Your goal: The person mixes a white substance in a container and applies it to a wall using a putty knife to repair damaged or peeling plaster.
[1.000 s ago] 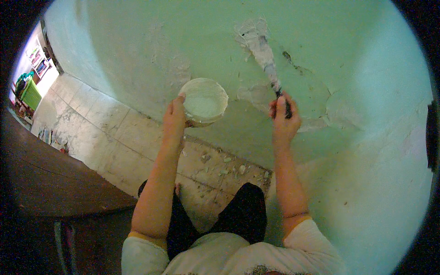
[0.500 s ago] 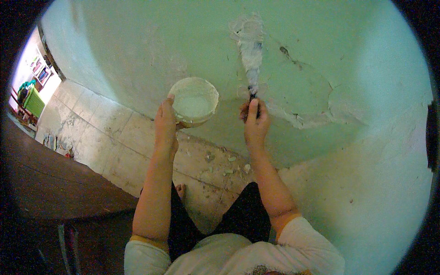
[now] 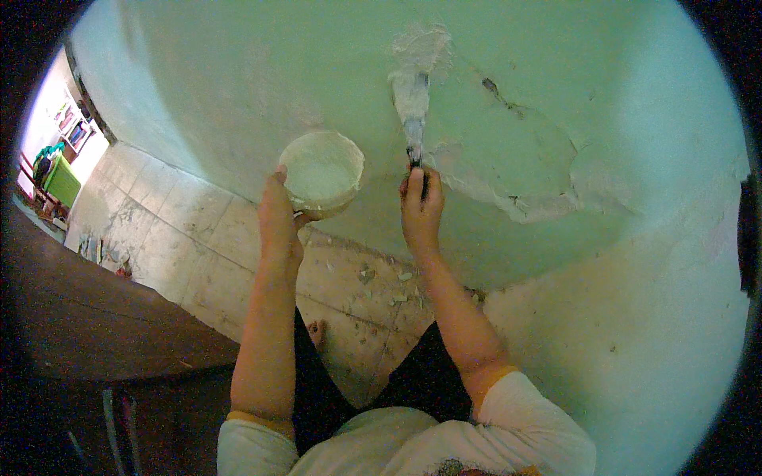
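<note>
My left hand (image 3: 279, 210) grips a round tub (image 3: 324, 170) by its side; pale, creamy filler coats its inside. In my right hand (image 3: 421, 202) is a putty knife (image 3: 411, 107), held by its dark handle with the blade pointing up. White filler is smeared over the blade, which lies close to the green wall (image 3: 349, 71); whether its edge touches I cannot tell. Just above the blade is a patch of white filler (image 3: 422, 46) on the wall. A rough, whitish band (image 3: 524, 208) and a dark crack (image 3: 498, 94) mark the wall to the right.
Paint flakes (image 3: 405, 278) are scattered on the tiled floor (image 3: 190, 230) below the wall. A dark brown table (image 3: 111, 325) stands to my left. Far left, a green crate (image 3: 59, 181) and a shelf (image 3: 75, 131) show near a doorway.
The putty knife and my right hand have shifted left, and the blade sits slightly lower against the wall patch. My left hand with the tub has moved a little left too.
</note>
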Tool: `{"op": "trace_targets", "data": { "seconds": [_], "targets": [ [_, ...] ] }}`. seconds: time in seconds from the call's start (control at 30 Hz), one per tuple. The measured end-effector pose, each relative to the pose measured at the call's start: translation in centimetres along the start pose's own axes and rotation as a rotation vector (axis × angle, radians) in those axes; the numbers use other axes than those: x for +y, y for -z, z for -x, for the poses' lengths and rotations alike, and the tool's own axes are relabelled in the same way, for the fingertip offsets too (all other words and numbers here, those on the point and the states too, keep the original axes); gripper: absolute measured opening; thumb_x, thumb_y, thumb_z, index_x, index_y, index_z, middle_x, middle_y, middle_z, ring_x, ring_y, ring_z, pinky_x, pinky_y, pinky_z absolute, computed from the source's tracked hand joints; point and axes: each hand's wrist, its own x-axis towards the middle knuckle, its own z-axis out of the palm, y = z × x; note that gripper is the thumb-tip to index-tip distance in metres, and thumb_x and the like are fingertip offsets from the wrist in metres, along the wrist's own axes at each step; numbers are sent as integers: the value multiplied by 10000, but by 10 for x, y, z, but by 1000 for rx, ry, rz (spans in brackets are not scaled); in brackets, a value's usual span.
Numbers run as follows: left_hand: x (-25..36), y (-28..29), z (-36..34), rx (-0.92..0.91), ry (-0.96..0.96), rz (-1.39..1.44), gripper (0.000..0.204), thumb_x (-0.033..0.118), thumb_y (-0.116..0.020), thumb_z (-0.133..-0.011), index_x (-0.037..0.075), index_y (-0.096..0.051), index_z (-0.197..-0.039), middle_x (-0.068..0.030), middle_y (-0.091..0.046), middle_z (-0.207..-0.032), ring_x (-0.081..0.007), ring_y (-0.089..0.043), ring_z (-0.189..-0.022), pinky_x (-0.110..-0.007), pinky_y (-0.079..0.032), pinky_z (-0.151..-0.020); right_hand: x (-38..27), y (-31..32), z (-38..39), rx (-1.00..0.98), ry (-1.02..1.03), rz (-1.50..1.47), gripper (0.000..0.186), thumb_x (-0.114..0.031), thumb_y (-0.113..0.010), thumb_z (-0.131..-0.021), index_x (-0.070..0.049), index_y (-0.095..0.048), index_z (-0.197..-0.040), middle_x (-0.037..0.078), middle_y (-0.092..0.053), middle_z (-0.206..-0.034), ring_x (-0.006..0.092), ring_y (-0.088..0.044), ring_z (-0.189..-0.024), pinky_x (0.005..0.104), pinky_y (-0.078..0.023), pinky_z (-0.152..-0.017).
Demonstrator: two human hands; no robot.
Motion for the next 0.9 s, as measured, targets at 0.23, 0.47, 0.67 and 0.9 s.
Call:
{"op": "trace_targets", "data": {
  "seconds": [0.23,0.47,0.67,0.9],
  "targets": [
    [2,4,-1,44,12,-39,707,569,-482,-916,29,-454,-1371,-183,-552,-1297,-312,-607,-1083,-413,-543,-801,-67,0,-2,-48,-9,-105,280,-320,-487,-1025,-45,-538,-1037,14,-563,-707,112,-512,-591,284,-435,-547],
    [-1,3,-2,21,35,-28,721,573,-491,-909,26,-445,-1377,-192,-561,-1284,-314,-632,-1035,-401,-548,-798,-90,-12,-11,-25,-32,-16,257,-313,-485,-1027,-57,-482,-1008,17,-555,-709,61,-448,-489,228,-377,-424],
    [-4,6,-7,29,39,26,661,516,-510,-925,25,-470,-1364,-175,-529,-1314,-292,-573,-1120,-419,-488,-852,-94,-7,33,-89,-131,-47,269,-318,-488,-1025,-50,-479,-1009,11,-543,-696,66,-460,-511,225,-379,-443],
    [-6,7,-7,7,34,-5,677,529,-501,-924,21,-458,-1369,-184,-534,-1306,-304,-587,-1100,-420,-515,-826,-99,-8,-7,-30,84,233,282,-321,-464,-1027,-40,-495,-1017,67,-571,-678,178,-557,-585,352,-435,-523]
  ]
}}
